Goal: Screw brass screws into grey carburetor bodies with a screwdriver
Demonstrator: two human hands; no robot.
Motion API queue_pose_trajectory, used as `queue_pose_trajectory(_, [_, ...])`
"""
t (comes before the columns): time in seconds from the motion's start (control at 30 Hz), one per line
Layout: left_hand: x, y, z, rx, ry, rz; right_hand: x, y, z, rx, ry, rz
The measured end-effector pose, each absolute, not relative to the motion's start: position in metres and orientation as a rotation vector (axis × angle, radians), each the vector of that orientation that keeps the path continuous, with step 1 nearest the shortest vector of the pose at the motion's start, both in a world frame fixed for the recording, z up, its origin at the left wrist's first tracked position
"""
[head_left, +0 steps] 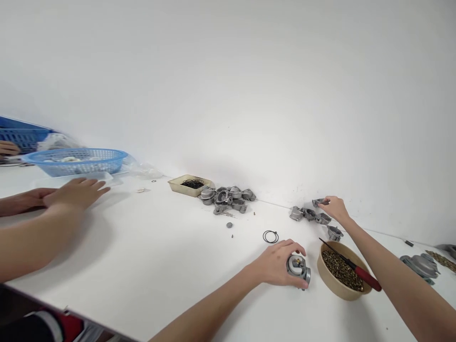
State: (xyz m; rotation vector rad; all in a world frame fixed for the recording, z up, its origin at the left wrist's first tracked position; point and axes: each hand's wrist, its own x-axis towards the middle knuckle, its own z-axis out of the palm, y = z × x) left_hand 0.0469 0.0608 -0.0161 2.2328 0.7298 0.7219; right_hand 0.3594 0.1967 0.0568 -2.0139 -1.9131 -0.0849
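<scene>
My left hand (280,266) is wrapped round a grey metal carburetor-like housing (298,267) on the white table; a white part with a brass-coloured piece shows inside it. Farther back on the right, my right hand (334,208) pinches a small grey metal casting (318,203) above a short row of similar castings (309,214). Below my right forearm stands a round tan bowl (326,278) filled with small brass-coloured screws (340,270). A screwdriver (365,275) with a red and black handle lies across its rim. Two black rubber rings (270,236) lie behind my left hand.
Grey castings (228,197) are heaped by a cream tray (181,187) of black rings. At left, a co-worker's hands (73,194) are near a blue basket (117,164). More grey parts (420,266) lie at far right. A white wall runs behind the table.
</scene>
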Motion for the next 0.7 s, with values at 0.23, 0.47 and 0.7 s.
queue_pose_trajectory(0.23, [0.043,0.062,-0.010,2.211,0.751,0.627,0.354,0.148,0.083,-1.635,-1.904,-0.154])
queue_pose_trajectory(0.47, [0.030,0.066,-0.003,2.063,0.579,0.460,0.328,0.068,0.071,-1.346,-2.048,-0.197])
queue_pose_trajectory(0.7, [0.026,0.073,-0.003,2.188,0.847,0.503,0.313,0.031,0.039,-1.203,-2.235,-0.371])
